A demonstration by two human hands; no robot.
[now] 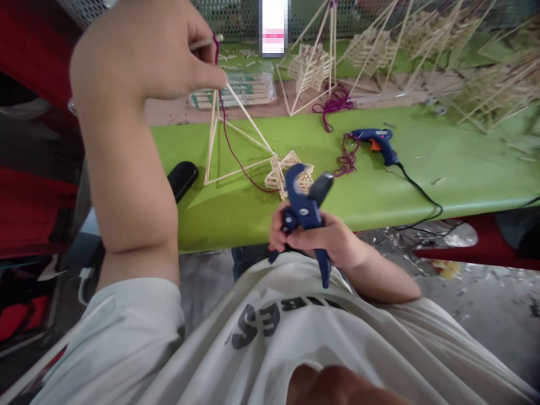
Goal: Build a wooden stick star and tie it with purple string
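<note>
Raised at the upper left, my left hand (181, 62) is closed around the top of a pyramid-like frame of thin wooden sticks (250, 117). The frame's lower corners rest on the green table (240, 216). From its top a purple string (230, 144) hangs down to a small woven-looking lattice of sticks (273, 179) lying at the frame's right corner. My right hand (333, 242) grips a blue pipe cutter (304, 211) by its handles, near my shirt. Its jaws are apart, pointing up, and partly cover the lattice.
A blue glue gun (382, 140) with a black cord lies right of centre, beside tangled purple string (337, 102). Behind stand several stick frames (314, 70) with hanging lattices. A plastic pack of sticks (253, 90) lies behind my frame. A black object (183, 177) sits near my left forearm.
</note>
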